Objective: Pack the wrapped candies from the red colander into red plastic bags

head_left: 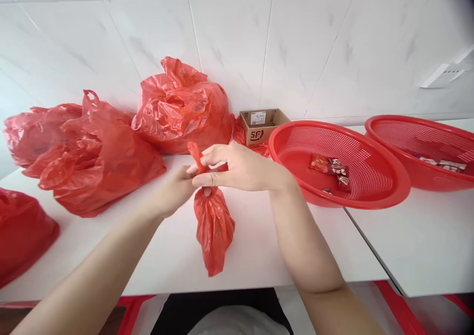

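Observation:
A small red plastic bag (215,226) hangs over the white table in front of me, its filled lower part drooping below my hands. My left hand (179,189) is closed around the gathered neck of this bag. From the other side my right hand (237,167) pinches the twisted top, thumb and fingers bent around it. A short end of red plastic sticks up above the fingers. What the bag contains is hidden, and the exact grip at the neck is partly covered by the fingers.
Large filled red bags (181,108) stand at the back and left. A small cardboard box (261,128) sits by the wall. To the right are a red plastic basket (370,152) with several wrapped snacks (329,167) and another red basket (433,177). The table (259,256) has a seam at right.

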A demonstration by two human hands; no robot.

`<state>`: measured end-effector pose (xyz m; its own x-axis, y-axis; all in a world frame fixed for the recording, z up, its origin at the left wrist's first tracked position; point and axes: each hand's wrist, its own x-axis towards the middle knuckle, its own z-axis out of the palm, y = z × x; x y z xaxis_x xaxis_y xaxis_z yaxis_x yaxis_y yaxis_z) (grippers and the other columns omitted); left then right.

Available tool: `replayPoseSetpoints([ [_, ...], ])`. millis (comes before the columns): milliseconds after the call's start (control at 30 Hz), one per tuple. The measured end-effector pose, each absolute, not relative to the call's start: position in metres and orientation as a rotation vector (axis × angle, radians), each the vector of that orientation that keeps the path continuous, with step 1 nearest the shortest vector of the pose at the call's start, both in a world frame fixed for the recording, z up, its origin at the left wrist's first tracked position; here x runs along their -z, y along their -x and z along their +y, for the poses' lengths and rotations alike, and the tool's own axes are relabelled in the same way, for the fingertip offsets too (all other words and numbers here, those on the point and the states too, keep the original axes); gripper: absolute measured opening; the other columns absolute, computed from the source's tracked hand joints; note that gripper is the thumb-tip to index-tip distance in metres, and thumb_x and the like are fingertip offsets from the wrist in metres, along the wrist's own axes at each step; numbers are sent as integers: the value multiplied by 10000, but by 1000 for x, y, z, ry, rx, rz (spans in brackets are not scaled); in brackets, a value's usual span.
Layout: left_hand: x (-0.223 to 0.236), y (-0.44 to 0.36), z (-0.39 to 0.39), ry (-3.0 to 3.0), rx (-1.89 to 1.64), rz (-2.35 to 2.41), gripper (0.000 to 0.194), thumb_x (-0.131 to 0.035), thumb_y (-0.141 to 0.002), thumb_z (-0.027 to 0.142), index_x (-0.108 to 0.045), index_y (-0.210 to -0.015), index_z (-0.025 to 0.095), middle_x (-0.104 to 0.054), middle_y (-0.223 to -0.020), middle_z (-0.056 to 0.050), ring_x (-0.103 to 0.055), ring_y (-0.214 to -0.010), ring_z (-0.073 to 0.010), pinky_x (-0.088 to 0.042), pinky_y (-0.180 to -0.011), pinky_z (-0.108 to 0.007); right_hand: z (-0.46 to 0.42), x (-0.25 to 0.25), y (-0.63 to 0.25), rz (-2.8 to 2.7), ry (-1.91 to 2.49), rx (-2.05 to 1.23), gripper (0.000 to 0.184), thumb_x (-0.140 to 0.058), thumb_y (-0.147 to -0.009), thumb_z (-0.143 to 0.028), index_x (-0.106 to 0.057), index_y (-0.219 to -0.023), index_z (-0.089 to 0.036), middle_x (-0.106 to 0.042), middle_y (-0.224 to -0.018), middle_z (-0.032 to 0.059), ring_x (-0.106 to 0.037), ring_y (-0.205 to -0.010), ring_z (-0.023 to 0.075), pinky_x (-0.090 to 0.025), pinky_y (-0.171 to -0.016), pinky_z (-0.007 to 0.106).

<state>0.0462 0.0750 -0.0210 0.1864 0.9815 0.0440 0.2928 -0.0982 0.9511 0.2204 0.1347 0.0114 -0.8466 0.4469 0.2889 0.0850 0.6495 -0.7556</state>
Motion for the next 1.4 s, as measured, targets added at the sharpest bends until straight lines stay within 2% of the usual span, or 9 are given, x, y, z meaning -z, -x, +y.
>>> replayPoseSetpoints([
  [133,17,-30,78,-1514,-1050,1221,325,-555,-923,385,-684,-710,177,-623,-676,-9,-574,-681,-147,-480,-689,-299,137,-9,-225,-2307,678,-880,203,-524,-955,-323,-632,-1111,-253,-695,-995,14,-630,-918,175,-442,-785,308],
  [333,9,-25,81,-1490,-1205,1193,238,-625,-897,376,-777,-905,193,-747,-993,-60,-635,-1043,-235,-447,-1027,-430,136,-6,-213,-2157,821,-732,153,-391,-985,-254,-544,-997,-248,-626,-824,-12,-569,-702,150,-408,-665,296],
  [533,5,-22,85,-1532,-1403,1279,115,-765,-768,288,-775,-874,243,-753,-999,-32,-677,-1011,-241,-525,-952,-418,134,-4,-213,-2251,905,-748,98,-471,-891,-203,-535,-951,-245,-566,-661,-53,-532,-627,143,-385,-633,297],
  [733,-2,-15,85,-1942,-1160,1507,63,-724,-780,271,-727,-843,268,-732,-942,-14,-694,-846,-208,-559,-718,-307,147,6,-207,-2221,649,-727,198,-562,-852,-174,-628,-1030,-227,-657,-1129,27,-600,-996,170,-443,-790,311],
  [867,-7,-10,86,-1952,-1215,1420,126,-705,-787,194,-633,-882,238,-709,-919,-9,-692,-878,-187,-566,-755,-312,154,10,-198,-2164,621,-878,110,-556,-875,-236,-656,-909,-205,-697,-959,4,-617,-848,143,-450,-736,297],
  [1033,5,-14,94,-1896,-1558,1497,276,-686,-729,88,-498,-870,233,-628,-823,34,-632,-719,-125,-512,-593,-248,145,9,-188,-2160,655,-777,78,-571,-857,-218,-632,-815,-195,-685,-844,-10,-603,-780,140,-425,-688,282],
  [1200,21,-24,104,-1899,-1895,1431,270,-647,-761,61,-506,-916,232,-619,-865,26,-627,-781,-131,-509,-690,-285,140,5,-187,-2210,643,-726,92,-572,-846,-144,-650,-819,-186,-697,-868,-8,-613,-803,137,-427,-720,278],
  [1300,17,-29,100,-1944,-1858,1333,219,-637,-838,117,-559,-993,251,-614,-945,19,-611,-920,-136,-489,-844,-306,144,1,-195,-2156,539,-856,122,-566,-895,-229,-675,-853,-191,-710,-902,-8,-632,-857,141,-451,-763,279],
  [1400,11,-29,94,-1978,-1755,1327,148,-621,-886,174,-605,-1000,267,-588,-967,18,-571,-927,-132,-462,-845,-294,149,-3,-201,-2004,535,-925,170,-571,-921,-314,-693,-904,-196,-718,-962,3,-642,-898,144,-470,-809,288],
])
